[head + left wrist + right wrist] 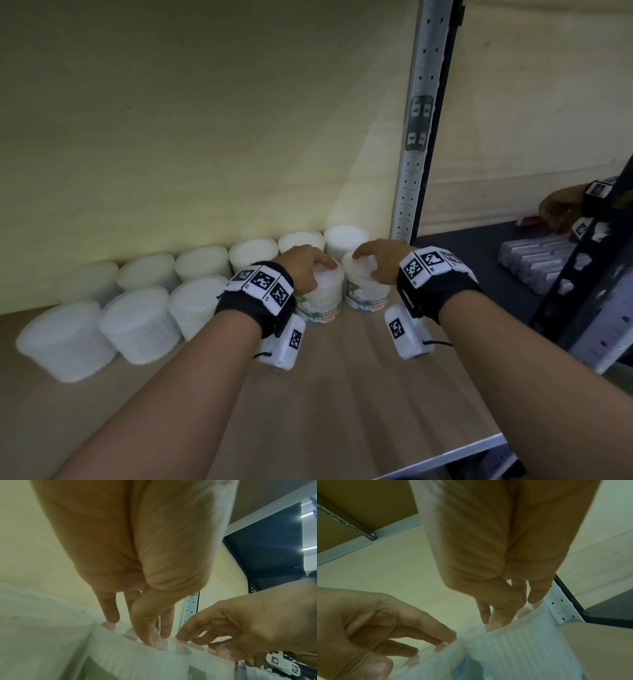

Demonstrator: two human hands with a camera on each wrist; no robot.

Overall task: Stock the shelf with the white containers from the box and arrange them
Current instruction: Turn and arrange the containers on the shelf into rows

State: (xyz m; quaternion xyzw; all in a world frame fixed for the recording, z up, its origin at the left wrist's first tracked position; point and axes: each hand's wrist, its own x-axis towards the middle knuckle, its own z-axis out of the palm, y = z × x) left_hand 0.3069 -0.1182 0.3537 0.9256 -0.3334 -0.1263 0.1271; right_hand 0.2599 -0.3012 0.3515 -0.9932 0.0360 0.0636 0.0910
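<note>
**shelfwatcher:** Wooden shelf board (342, 411) with a pale yellowish back wall, and white containers lined up along the back in two rows. Back row (205, 262) runs from the left up to the perforated metal upright (416, 137); front row (137, 322) sits just in front of it, tubs touching or nearly so. Lighting is dim and the tubs on the far left are blurry.

**binhead22:** And the hands?

**shelfwatcher:** Both are at the right end of the front row. Left hand (303, 270) is draped over the top of the left tub (322, 298), fingers curled down round the lid rim. Left wrist view shows the fingertips (111, 616) pressing on the lid edge. Right hand (380, 260) does the same on the right tub (366, 291), thumb on the near side, fingers (485, 614) hooked over the far rim. Those two tubs stand upright on the board, side by side, about touching, labels facing out. I can read "COTTON" on them.

**binhead22:** Anything else around?

**shelfwatcher:** Each wrist wears a black strap with black-and-white marker tags. Past the upright there's a dark shelf (479, 246) holding small grey packs (534, 260), with another person's hand (561, 205) reaching in there.
</note>
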